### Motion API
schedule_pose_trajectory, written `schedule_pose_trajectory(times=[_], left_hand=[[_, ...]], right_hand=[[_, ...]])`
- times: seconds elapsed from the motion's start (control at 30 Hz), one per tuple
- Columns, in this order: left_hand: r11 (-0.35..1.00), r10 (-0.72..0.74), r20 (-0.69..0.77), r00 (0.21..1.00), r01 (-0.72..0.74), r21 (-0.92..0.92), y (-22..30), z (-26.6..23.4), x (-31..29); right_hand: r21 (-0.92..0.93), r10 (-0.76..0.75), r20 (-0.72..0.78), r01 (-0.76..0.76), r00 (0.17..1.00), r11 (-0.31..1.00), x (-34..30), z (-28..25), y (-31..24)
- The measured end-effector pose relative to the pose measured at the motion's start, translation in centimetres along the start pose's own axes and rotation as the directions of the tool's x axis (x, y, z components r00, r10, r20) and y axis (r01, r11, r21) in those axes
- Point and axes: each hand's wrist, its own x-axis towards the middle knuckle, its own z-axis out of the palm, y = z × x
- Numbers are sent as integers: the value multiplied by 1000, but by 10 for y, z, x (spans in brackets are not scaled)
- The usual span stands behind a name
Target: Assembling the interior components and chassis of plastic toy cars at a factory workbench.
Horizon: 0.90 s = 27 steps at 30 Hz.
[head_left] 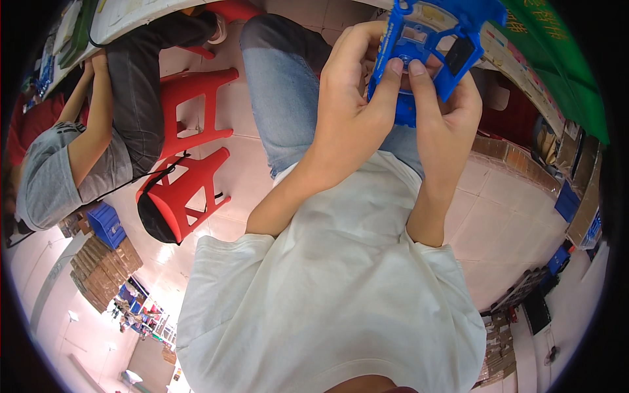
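Between my two hands is a blue plastic shell with cut-out openings and a dark panel on its right side; its top runs past the upper edge of the view. My left hand grips its left side, the thumb pressing on the inner face. Around the right side wraps my right hand, its thumb beside the left one near a small round part in the middle. Most of my other fingers are hidden behind the shell.
Red plastic stools stand to the left, a black bag on one. Beside them sits a person in a grey shirt at a white table. On the right are a green sheet and cardboard boxes.
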Motion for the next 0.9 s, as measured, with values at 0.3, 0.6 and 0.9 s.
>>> schedule_pose_trajectory(times=[0.3,0.6,0.9], left_hand=[[980,47,98,994,-65,187,-6,-4,0],[998,-59,44,997,58,20,2,-1,-2],[998,-68,76,995,68,-5,6,1,-1]], right_hand=[[-5,14,21,-14,1000,1000,0,-4,-4],[65,-16,73,11,997,998,2,-7,0],[-31,-49,85,52,995,998,2,-10,0]])
